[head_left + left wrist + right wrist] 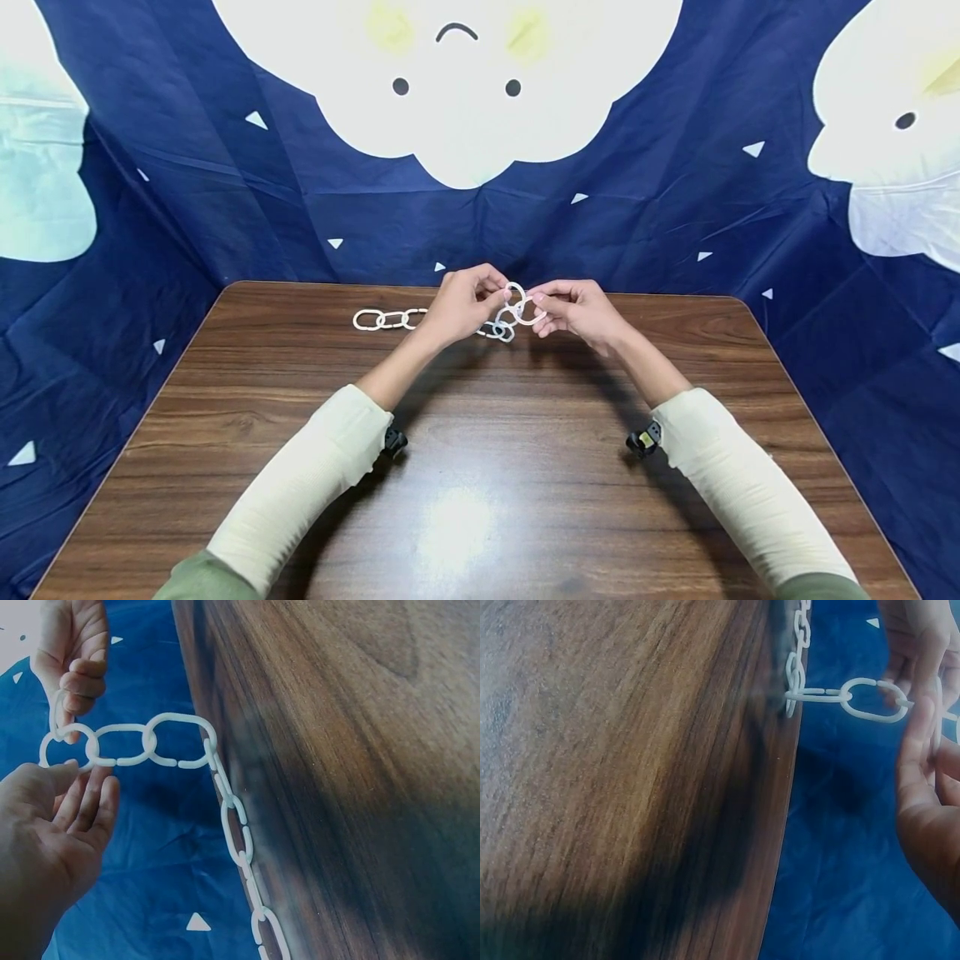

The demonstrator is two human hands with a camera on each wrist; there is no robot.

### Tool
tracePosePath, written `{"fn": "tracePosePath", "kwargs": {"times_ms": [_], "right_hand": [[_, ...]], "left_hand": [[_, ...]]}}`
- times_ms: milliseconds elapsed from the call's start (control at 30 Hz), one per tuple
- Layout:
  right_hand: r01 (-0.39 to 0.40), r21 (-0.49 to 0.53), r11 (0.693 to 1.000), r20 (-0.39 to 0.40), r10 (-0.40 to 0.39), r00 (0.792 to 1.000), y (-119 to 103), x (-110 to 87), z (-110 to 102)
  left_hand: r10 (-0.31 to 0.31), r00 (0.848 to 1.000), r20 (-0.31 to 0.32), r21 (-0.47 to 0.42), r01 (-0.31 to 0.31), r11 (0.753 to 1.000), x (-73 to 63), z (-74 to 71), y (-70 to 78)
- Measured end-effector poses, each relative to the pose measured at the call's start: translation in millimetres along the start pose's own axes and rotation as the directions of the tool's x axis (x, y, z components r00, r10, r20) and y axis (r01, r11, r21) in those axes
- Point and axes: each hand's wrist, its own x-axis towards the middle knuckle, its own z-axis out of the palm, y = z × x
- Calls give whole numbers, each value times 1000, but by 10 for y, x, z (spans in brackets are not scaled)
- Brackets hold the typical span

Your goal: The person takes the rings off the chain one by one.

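A chain of white oval plastic links [368, 319] runs along the far part of the table. My left hand [463, 305] pinches a link near the chain's raised end, between thumb and fingers. Close on its right, my right hand [583, 315] pinches the end link [542, 317], which hooks into the left hand's link. In the left wrist view the raised links [120, 745] hang between the left hand [56, 832] and the table. Several links show a small gap in one side. In the right wrist view, the right fingers [915, 754] partly hide the held link.
The brown wood-grain table [480, 442] has its far edge just beneath the hands. Behind it hangs a dark blue cloth [300, 200] with white clouds and small triangles. A black wrist camera [394, 442] sits at the left sleeve, another [643, 439] at the right.
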Motion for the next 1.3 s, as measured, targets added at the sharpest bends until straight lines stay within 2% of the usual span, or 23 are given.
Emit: {"fn": "tracePosePath", "kwargs": {"times_ms": [633, 900, 1300], "right_hand": [[-33, -5, 999, -8, 33, 999, 1, -29, -28], [-19, -56, 998, 42, 21, 999, 24, -70, -11], [-59, -66, 996, -31, 57, 998, 71, -131, -190]], "left_hand": [[12, 1000, 1, 23, -12, 1000, 3, 24, 55], [-13, 999, -29, 42, 14, 999, 19, -5, 21], [-42, 998, -36, -34, 40, 999, 20, -76, 19]]}}
